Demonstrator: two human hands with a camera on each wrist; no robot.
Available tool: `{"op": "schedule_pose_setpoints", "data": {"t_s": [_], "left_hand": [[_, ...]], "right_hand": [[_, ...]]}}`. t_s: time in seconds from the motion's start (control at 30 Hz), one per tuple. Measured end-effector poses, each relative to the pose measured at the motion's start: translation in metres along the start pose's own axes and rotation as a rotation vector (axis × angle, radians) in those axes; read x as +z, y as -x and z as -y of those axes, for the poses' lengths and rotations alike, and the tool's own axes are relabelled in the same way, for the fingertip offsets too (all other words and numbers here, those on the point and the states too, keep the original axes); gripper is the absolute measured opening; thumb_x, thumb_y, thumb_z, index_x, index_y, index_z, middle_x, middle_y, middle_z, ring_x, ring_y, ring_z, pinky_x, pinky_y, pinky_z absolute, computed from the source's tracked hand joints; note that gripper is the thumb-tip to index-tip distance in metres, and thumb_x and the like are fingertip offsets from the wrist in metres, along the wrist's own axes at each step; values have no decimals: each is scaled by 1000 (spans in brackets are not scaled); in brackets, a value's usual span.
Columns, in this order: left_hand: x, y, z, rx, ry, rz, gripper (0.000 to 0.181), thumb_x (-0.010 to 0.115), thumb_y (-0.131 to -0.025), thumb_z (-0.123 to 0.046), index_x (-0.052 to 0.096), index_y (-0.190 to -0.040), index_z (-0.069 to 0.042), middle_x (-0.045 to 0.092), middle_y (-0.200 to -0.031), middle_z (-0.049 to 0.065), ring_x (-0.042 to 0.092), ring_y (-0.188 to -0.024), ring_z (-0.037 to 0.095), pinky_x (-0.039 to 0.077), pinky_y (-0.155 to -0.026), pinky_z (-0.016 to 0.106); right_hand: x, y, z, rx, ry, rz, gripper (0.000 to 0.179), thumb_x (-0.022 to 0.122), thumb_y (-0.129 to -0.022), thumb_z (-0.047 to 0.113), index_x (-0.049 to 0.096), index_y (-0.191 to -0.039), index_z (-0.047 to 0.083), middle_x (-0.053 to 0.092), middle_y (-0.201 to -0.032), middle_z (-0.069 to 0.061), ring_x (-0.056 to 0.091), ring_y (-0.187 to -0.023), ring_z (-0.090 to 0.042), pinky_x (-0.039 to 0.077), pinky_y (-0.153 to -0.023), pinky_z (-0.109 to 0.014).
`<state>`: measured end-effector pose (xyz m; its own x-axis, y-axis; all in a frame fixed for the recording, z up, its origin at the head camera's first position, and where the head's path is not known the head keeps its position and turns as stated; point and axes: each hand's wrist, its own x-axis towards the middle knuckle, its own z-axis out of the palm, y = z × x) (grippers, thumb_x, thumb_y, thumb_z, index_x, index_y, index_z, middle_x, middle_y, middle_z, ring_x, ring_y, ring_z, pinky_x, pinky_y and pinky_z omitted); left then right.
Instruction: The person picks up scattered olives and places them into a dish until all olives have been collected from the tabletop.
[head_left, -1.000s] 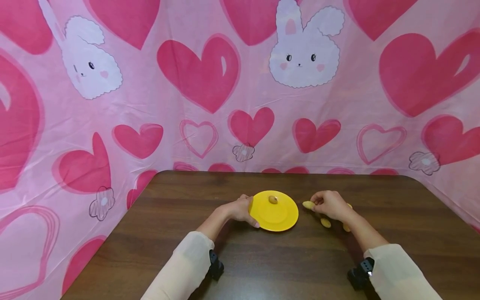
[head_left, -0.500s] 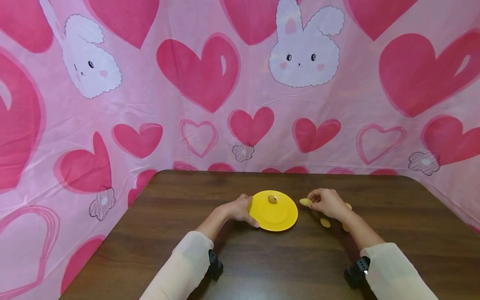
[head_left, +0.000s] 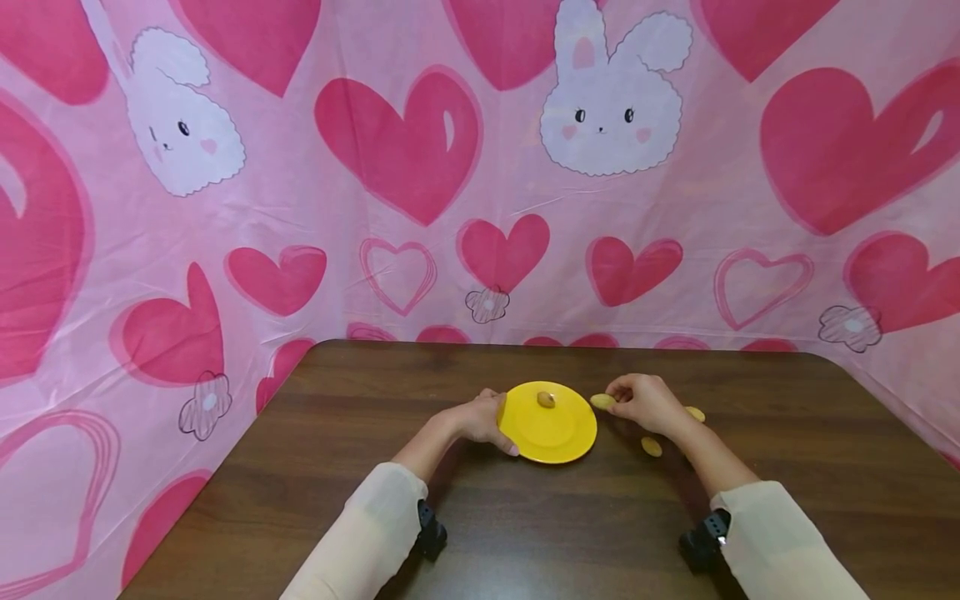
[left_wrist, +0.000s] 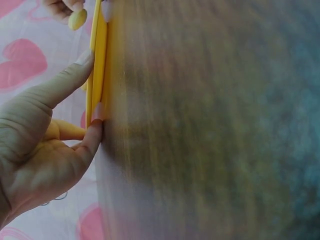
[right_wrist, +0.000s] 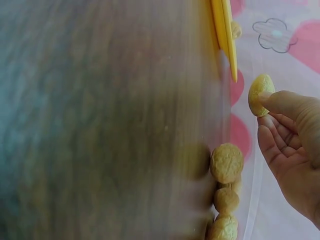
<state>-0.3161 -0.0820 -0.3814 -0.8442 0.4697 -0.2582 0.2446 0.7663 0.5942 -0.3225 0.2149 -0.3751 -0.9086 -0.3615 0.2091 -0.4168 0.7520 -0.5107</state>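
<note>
A yellow plate (head_left: 555, 429) rests on the table with one small potato (head_left: 546, 401) near its far rim. My left hand (head_left: 478, 419) grips the plate's left edge; in the left wrist view its thumb (left_wrist: 70, 82) lies against the rim and its fingertips sit low at the edge. Just right of the plate, my right hand (head_left: 647, 404) pinches another small yellowish potato (right_wrist: 260, 95) between thumb and fingers, raised above the table. Other loose small potatoes (right_wrist: 227, 162) lie on the table behind and below that hand, partly hidden by the wrist in the head view.
The brown wooden table (head_left: 540, 533) ends at a far edge against a pink curtain (head_left: 397, 275) with hearts and rabbits. Two loose potatoes show in the head view, one nearer (head_left: 652, 447) and one beside the right wrist (head_left: 696, 413).
My right hand has moved left and slightly away from me, bringing the pinched potato close to the plate's right rim. The left hand and the plate have stayed in place.
</note>
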Motion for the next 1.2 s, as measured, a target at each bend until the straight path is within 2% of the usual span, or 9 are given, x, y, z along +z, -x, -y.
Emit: {"op": "schedule_pose_setpoints", "data": {"t_s": [0.2,0.43,0.77,1.2], "left_hand": [[0,0,0,-3,-9,-3,91,80,-69,-33,32,-141,-6,38,-116,6,40,-104,22,35,-100,43],[0,0,1,4,-1,-7,88,81,-69,-32,35,-139,-7,37,-111,4,40,-101,21,36,-99,43],[0,0,0,3,-3,-8,88,80,-69,-31,34,-140,-7,37,-112,4,40,-102,22,35,-99,43],[1,-1,-2,-16,-28,-11,90,80,-69,-32,32,-141,-6,38,-116,5,41,-104,21,35,-99,42]], "right_hand": [[3,-4,4,-7,-11,13,12,73,-77,7,67,-86,2,59,-75,-1,52,-69,-16,47,-64,-29],[7,-10,10,47,-26,61,13,72,-78,6,67,-89,3,58,-75,-1,50,-69,-17,47,-64,-29],[13,-17,19,69,-39,95,13,73,-78,8,67,-89,5,57,-76,-2,50,-69,-17,47,-64,-28],[28,-28,32,18,-30,126,14,72,-77,2,67,-90,1,58,-76,-2,51,-69,-16,50,-64,-27]]}}
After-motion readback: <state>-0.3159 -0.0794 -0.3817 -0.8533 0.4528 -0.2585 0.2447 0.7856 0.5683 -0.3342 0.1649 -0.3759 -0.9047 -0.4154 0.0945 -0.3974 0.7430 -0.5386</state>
